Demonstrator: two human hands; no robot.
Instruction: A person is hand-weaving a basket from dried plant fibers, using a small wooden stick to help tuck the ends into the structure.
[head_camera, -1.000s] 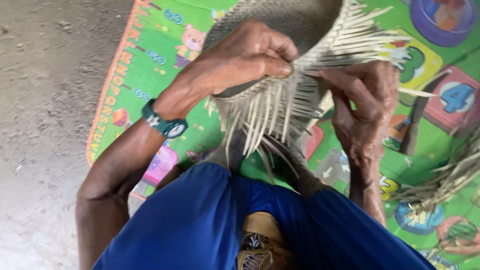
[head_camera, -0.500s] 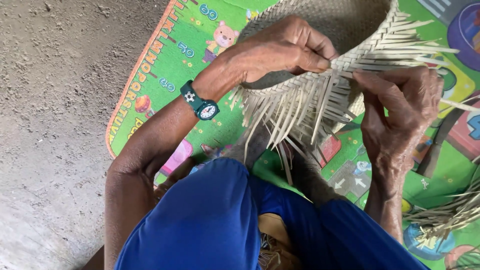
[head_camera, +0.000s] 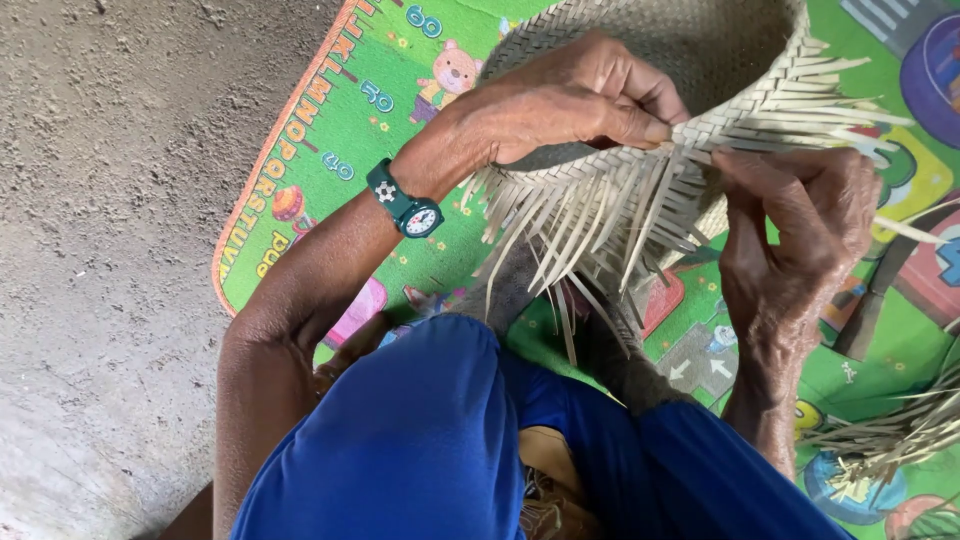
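A half-woven straw basket (head_camera: 700, 50) is held above a colourful play mat, with loose pale strips (head_camera: 590, 225) fanning down from its rim. My left hand (head_camera: 570, 95) grips the near rim, thumb and fingers pinched on the woven edge. A dark green wristwatch (head_camera: 405, 200) sits on that wrist. My right hand (head_camera: 800, 230) is at the right side of the rim, fingers curled around strips at the edge. Below, blue cloth (head_camera: 430, 440) covers my knees.
The play mat (head_camera: 340, 110) with an orange border lies on a rough grey concrete floor (head_camera: 110, 200). A bundle of loose straw strips (head_camera: 900, 430) lies on the mat at the lower right.
The view has shifted, so hands and basket sit further right in frame. My left hand stays pinched on the rim while my right hand's fingers work the strips at the edge.
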